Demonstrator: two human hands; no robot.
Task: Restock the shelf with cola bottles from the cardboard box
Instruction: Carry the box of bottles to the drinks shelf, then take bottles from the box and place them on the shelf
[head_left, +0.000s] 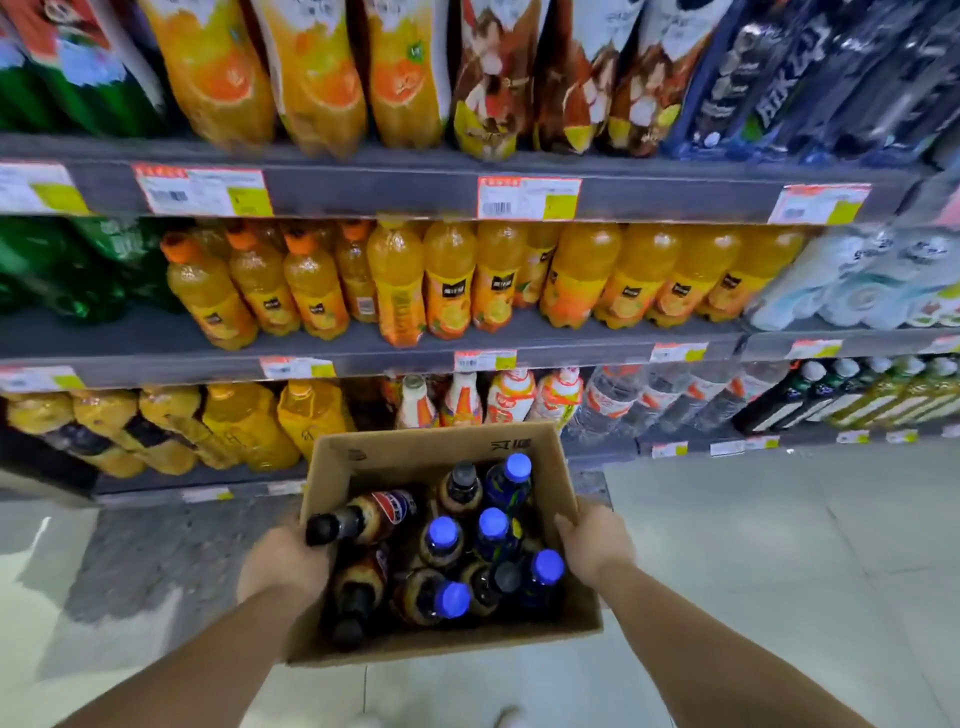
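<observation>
Orange juice bottles (447, 280) pack the middle shelf (363, 358) front; bare shelf shows only at its left end.

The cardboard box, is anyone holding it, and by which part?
Yes: the left hand and right hand hold the cardboard box by its two side walls.

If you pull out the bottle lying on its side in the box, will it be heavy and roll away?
The lying cola bottle looks full of dark drink, so it is probably heavy for its size. Its round plastic body would likely roll if set down sideways. It rests against the left hand at the cardboard box edge, so lifting it may nudge neighbouring bottles.
</observation>
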